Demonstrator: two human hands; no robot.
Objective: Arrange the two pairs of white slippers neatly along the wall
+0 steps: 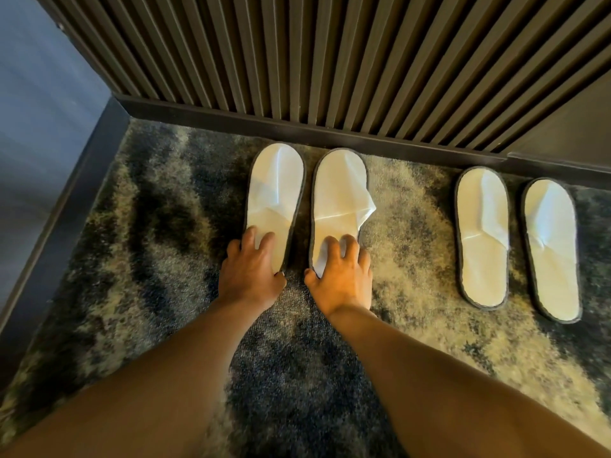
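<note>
Two pairs of flat white slippers with dark edging lie on the carpet, toes toward the slatted wall [330, 61]. In the left pair, the left slipper [274, 193] has my left hand [249, 269] gripping its heel, thumb at the edge and fingers on top. On the heel of its neighbour, the right slipper of that pair [337, 200], my right hand [340, 272] grips the same way; that slipper's upper is crumpled out to the right. The right pair, one slipper [482, 239] and another [552, 249], lies untouched side by side further right.
A dark skirting board [330, 130] runs along the foot of the slatted wall. A blue-grey wall [39, 127] with its own dark skirting closes off the left side. The mottled dark and beige carpet [165, 259] covers the floor.
</note>
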